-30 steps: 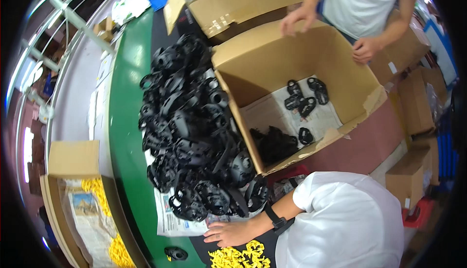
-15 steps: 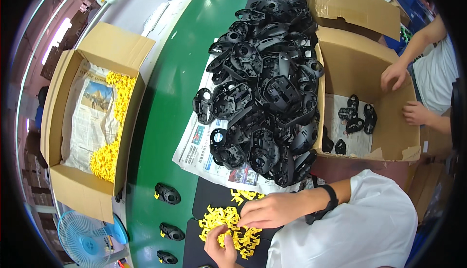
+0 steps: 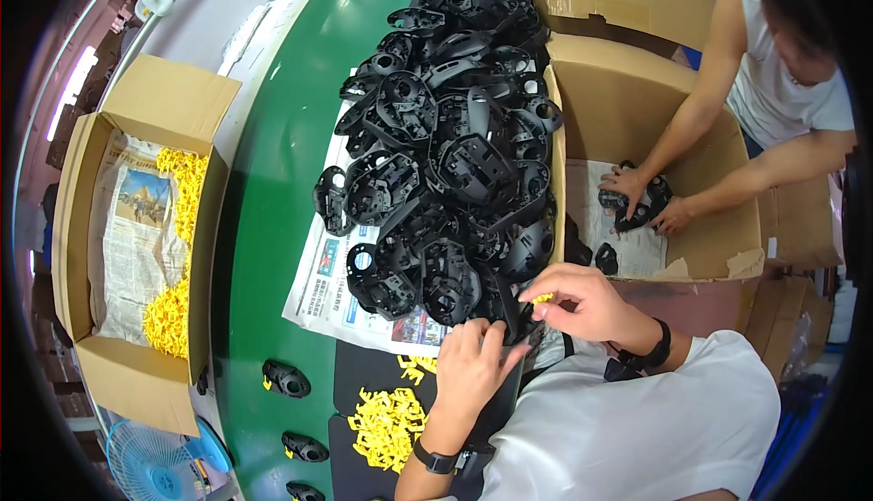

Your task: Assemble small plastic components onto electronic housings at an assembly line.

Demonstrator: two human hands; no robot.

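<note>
Your right hand (image 3: 587, 308) pinches small yellow plastic clips (image 3: 543, 299); at its eight o'clock, your left hand (image 3: 471, 369), grip unclear, likely steadies a curved black plastic shell (image 3: 496, 299).

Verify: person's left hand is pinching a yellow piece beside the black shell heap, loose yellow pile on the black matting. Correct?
Wrong hand: the head view shows the right hand pinching the yellow piece. The rest holds: it is beside the black shell heap, and the loose yellow pile lies on the black matting.
</note>
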